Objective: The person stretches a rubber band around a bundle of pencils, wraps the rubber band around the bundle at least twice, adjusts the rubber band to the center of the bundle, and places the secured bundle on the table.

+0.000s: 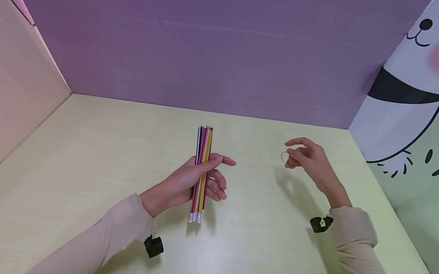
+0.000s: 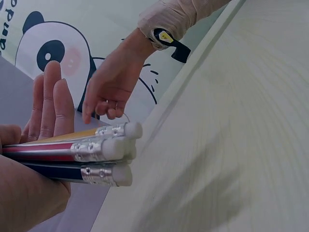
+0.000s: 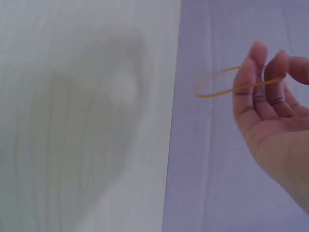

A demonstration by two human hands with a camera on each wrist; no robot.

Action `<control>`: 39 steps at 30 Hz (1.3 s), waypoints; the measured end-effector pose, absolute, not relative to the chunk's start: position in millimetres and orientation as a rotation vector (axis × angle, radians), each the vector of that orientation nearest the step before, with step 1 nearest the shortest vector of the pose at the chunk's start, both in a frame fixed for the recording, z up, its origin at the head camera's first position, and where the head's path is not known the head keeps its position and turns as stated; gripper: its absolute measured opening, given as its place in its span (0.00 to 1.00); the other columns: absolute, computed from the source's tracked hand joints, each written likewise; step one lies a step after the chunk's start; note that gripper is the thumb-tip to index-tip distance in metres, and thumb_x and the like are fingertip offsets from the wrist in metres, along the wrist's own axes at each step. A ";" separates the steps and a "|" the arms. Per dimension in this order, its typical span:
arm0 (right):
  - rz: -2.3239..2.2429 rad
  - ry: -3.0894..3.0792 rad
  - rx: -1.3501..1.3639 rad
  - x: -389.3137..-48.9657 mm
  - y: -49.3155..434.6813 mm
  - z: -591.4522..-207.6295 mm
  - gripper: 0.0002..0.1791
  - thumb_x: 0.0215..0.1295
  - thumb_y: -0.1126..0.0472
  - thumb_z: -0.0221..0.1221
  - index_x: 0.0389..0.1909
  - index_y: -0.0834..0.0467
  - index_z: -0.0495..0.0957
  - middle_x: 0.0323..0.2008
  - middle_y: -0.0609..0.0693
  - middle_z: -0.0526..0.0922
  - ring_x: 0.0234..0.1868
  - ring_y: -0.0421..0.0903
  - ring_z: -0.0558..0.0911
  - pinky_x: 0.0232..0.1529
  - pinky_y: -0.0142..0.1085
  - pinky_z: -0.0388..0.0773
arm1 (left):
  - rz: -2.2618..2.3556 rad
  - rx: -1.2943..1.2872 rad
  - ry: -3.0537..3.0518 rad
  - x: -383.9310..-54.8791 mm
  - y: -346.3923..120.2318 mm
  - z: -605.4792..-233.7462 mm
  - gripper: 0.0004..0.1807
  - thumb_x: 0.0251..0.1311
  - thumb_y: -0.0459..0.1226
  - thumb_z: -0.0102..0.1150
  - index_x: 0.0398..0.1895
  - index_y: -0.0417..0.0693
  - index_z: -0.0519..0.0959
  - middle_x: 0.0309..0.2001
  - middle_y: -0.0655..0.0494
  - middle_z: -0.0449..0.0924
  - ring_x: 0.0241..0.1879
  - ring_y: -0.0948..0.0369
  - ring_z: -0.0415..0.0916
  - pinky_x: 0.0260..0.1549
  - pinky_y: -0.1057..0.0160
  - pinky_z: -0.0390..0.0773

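A bundle of several pencils (image 1: 200,193) stands lengthwise in my left hand (image 1: 180,175), the thumb laid across it and the eraser ends toward me. In the left wrist view the pencils (image 2: 53,151) show yellow, red and dark blue shafts with white erasers and silver ferrules. Off to the right, my right hand (image 1: 314,163) is raised above the table and pinches a thin yellow rubber band (image 1: 282,157). Seen from the right wrist, the rubber band (image 3: 212,94) loops out past the fingers, partly blurred.
The pale wooden table (image 1: 77,175) lies under both hands. A purple wall (image 1: 211,64) closes off the back. A pink panel (image 1: 8,67) stands at the left, and a panel with a panda drawing (image 1: 409,109) at the right.
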State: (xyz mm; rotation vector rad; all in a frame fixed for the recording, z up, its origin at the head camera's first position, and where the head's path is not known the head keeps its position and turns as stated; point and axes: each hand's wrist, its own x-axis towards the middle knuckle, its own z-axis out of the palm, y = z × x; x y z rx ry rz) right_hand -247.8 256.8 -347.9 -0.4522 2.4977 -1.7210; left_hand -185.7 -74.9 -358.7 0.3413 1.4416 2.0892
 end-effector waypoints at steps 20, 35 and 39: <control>-1.970 2.076 -0.511 -234.7 242.7 -329.8 0.13 0.68 0.67 0.62 0.46 0.56 0.68 0.59 0.53 0.81 0.29 0.53 0.88 0.32 0.38 0.84 | 2.067 0.346 1.441 -182.9 -73.9 -361.6 0.23 0.75 0.46 0.50 0.64 0.42 0.70 0.28 0.47 0.82 0.27 0.52 0.84 0.33 0.57 0.84; -1.562 2.353 -0.626 -227.0 224.7 -325.5 0.14 0.62 0.59 0.68 0.46 0.59 0.78 0.62 0.50 0.79 0.60 0.55 0.79 0.59 0.46 0.76 | 2.041 0.409 1.529 -181.0 -74.6 -363.2 0.21 0.76 0.45 0.49 0.63 0.42 0.72 0.29 0.44 0.84 0.28 0.49 0.86 0.33 0.52 0.86; -1.554 2.361 -0.673 -222.5 220.6 -319.5 0.17 0.61 0.60 0.69 0.49 0.58 0.78 0.62 0.49 0.78 0.62 0.54 0.78 0.61 0.46 0.75 | 1.979 0.462 1.626 -178.7 -72.0 -363.0 0.21 0.76 0.46 0.49 0.62 0.43 0.73 0.30 0.42 0.84 0.29 0.45 0.86 0.32 0.50 0.86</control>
